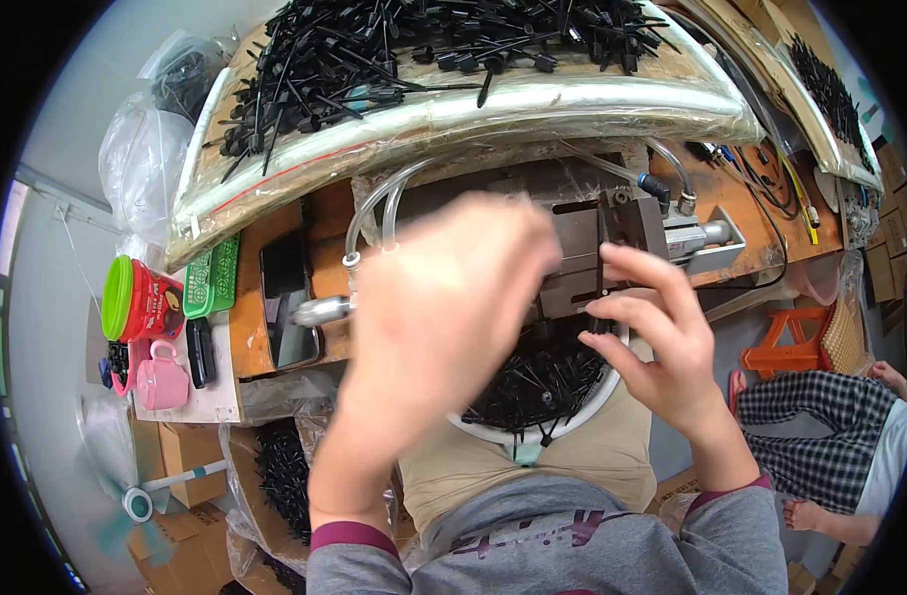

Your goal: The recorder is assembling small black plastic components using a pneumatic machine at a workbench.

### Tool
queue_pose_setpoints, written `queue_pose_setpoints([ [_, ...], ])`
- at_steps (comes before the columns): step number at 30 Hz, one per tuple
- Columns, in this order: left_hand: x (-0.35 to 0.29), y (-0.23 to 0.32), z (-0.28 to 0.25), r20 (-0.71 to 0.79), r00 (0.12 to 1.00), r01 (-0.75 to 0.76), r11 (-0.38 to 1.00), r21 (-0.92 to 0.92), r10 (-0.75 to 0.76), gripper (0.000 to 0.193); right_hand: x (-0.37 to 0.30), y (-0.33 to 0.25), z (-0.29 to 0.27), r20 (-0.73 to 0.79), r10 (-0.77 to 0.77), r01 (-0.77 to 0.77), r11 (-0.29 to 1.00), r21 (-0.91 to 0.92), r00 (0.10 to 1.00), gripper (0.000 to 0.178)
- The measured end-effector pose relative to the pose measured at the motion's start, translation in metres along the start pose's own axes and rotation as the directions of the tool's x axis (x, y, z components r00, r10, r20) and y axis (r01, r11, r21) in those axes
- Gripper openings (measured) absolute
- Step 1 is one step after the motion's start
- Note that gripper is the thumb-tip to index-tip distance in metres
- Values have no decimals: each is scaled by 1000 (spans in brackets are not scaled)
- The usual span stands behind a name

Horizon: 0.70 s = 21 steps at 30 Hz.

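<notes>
My right hand (pixel 666 342) pinches a slim black plastic stick-like part (pixel 602 238) with a thicker end near the thumb, its long stem pointing away from me. The part lies over the right side of a dark metal fixture block (pixel 572 273) on the bench. Blurred by motion, my left hand (pixel 443 297) hovers over the left side of that block; its fingers are smeared, and whatever they may hold cannot be made out. Below both hands, a white-rimmed bowl (pixel 597 402) full of similar black parts rests at my lap.
A film-wrapped tray (pixel 433 114) heaped with black parts spans the far side. Clear hoses (pixel 374 203) and a metal cylinder (pixel 699 236) flank the fixture. At left are a phone (pixel 297 332), a red tub (pixel 151 305) and a pink mug (pixel 163 379). Another person (pixel 820 426) is at right.
</notes>
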<state>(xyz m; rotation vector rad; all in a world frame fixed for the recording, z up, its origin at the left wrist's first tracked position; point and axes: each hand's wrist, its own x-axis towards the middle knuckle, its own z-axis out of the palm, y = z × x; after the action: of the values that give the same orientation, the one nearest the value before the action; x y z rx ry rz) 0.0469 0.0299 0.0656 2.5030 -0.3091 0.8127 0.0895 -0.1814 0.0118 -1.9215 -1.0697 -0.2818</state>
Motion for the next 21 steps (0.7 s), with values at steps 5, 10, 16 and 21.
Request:
queue_pose_setpoints([
  [5, 89, -48, -17, -122, 990, 94, 975, 203, -70, 16, -2, -3, 19, 188, -124, 156, 974, -165, 974, 25],
  [10, 136, -47, -3, 150, 953, 157, 852, 499, -263, 17, 5, -2, 34, 244, -154, 236, 904, -356, 957, 19],
  [16, 140, -31, -40, 285, 924, 103, 884, 456, -255, 19, 12, -8, 26, 347, -60, 194, 911, -365, 936, 31],
  [21, 102, -25, -63, 15, 1000, -22, 912, 409, 18, 15, 59, -12, 9, 325, -42, 92, 986, -139, 945, 34],
])
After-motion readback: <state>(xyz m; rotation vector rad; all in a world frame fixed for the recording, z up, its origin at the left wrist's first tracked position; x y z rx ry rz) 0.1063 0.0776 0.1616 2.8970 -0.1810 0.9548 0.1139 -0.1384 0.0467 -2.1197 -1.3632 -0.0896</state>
